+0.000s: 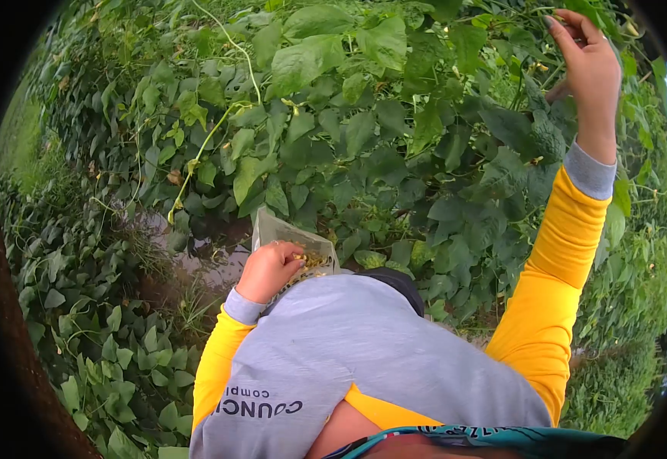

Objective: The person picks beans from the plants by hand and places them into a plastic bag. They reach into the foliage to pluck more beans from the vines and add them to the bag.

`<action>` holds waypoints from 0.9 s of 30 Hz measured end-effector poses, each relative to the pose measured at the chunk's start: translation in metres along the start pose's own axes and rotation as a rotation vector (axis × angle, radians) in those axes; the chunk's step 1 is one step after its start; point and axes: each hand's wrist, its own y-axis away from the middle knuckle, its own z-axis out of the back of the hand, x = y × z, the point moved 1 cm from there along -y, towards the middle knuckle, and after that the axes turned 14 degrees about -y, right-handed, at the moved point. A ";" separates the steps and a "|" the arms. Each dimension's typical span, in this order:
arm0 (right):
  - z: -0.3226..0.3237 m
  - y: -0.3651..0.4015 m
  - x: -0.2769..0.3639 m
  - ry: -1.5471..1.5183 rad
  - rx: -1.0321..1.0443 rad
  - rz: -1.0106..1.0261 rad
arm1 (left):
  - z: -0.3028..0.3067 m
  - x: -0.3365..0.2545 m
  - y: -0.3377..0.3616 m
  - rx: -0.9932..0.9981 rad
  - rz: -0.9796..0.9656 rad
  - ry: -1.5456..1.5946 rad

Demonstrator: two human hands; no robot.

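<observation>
My left hand (268, 271) is at the mouth of a clear plastic bag (280, 227) in front of my waist. Its fingers are curled and pressed together, and what they hold is hidden. Small yellow blossoms (316, 262) lie inside the bag. My right hand (587, 57) is raised high at the upper right among the climbing vines. Thumb and fingers come together there near a thin green stem (518, 13); whatever is between them is too small to make out.
A dense wall of leafy vines (356, 126) stands in front of me, with several small yellow flowers. One long pale tendril (235, 46) hangs at the upper left. Low leafy plants (112, 344) and muddy ground with wet patches (211, 260) lie to the left.
</observation>
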 end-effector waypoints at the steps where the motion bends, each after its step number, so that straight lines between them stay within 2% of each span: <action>1: -0.001 0.002 0.011 0.077 0.001 -0.006 | -0.003 0.005 0.001 -0.115 -0.088 0.002; 2: -0.005 0.000 -0.011 -0.011 -0.067 0.100 | -0.004 0.009 0.004 -0.150 -0.084 0.013; 3: -0.007 0.005 0.004 0.020 -0.087 -0.003 | -0.004 0.012 0.005 -0.188 -0.084 0.023; 5: -0.005 0.011 0.011 -0.029 -0.085 -0.066 | -0.003 0.018 0.012 -0.244 -0.073 0.013; 6: -0.005 0.012 0.002 -0.101 -0.107 0.027 | 0.000 0.021 0.014 -0.239 -0.047 0.018; 8: -0.004 0.021 0.005 -0.216 -0.107 -0.076 | 0.002 0.027 0.018 -0.213 -0.007 0.035; 9: -0.002 0.027 0.012 -0.149 -0.120 -0.072 | 0.008 0.026 0.020 -0.176 0.023 0.031; 11: 0.001 0.042 0.018 -0.186 -0.175 0.123 | 0.010 0.030 0.020 -0.181 0.033 0.032; 14: -0.010 0.083 0.057 -0.412 -0.216 -0.019 | 0.015 0.039 0.009 -0.263 0.008 0.103; 16: -0.047 0.128 0.102 -0.593 -0.216 -0.080 | 0.019 0.052 -0.003 -0.352 0.007 0.173; 17: -0.071 0.155 0.122 -0.745 -0.124 -0.102 | 0.022 0.061 -0.012 -0.402 0.016 0.205; 18: -0.101 0.182 0.138 -0.825 0.060 0.022 | 0.028 0.071 -0.019 -0.451 0.024 0.237; 19: -0.125 0.206 0.162 -0.799 0.326 0.043 | 0.046 0.072 -0.023 -0.407 0.089 0.234; 20: -0.157 0.238 0.179 -0.907 0.599 -0.001 | 0.060 0.077 -0.029 -0.441 0.093 0.225; 21: -0.181 0.261 0.193 -0.841 0.852 0.164 | 0.074 0.083 -0.037 -0.475 0.095 0.216; 22: -0.202 0.286 0.194 -0.788 0.984 0.292 | 0.089 0.090 -0.046 -0.507 0.095 0.205; 23: -0.218 0.303 0.196 -0.764 1.045 0.299 | 0.107 0.100 -0.057 -0.554 0.098 0.220; 25: -0.236 0.311 0.208 -0.820 1.029 0.187 | 0.139 0.129 -0.088 -0.683 0.092 0.262; 27: -0.248 0.308 0.221 -0.854 1.019 0.099 | 0.165 0.171 -0.134 -0.736 0.100 0.450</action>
